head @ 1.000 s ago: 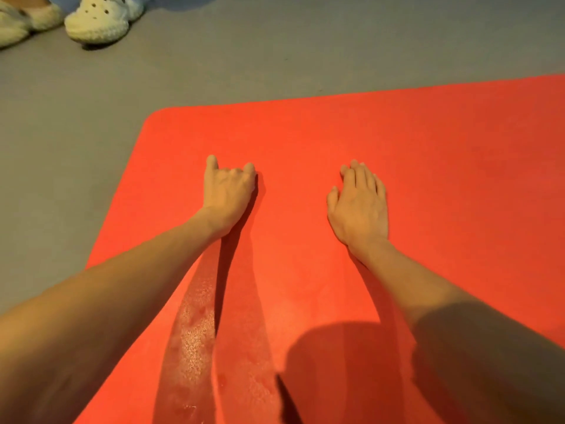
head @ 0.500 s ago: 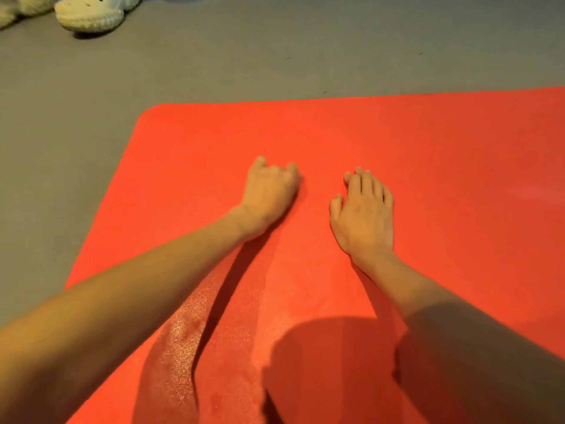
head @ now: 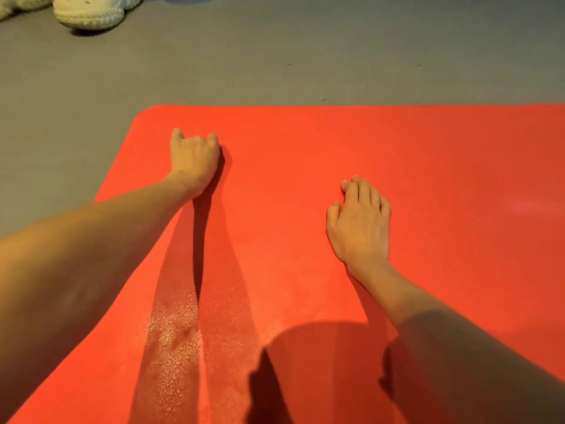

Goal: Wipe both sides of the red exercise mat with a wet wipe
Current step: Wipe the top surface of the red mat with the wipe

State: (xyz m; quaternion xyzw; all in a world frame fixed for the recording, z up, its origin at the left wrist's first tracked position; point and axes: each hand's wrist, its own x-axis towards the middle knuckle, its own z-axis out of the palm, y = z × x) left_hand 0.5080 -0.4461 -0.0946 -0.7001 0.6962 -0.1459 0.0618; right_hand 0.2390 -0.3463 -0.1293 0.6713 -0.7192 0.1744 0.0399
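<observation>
The red exercise mat lies flat on the floor and fills most of the view, its far-left rounded corner in sight. My left hand presses down on the mat near that far edge, middle fingers curled under. No wet wipe shows; whatever the hand holds is hidden beneath the palm. A damp, speckled streak runs along the mat back toward me from that hand. My right hand rests flat on the mat, fingers straight, holding nothing.
Grey floor surrounds the mat on the far and left sides. A pair of cream clog shoes sits on the floor at the far left. My own shadow falls on the mat's near part.
My left hand has slid leftward and farther away across the mat, toward the far-left corner. My right hand has stayed planted in place.
</observation>
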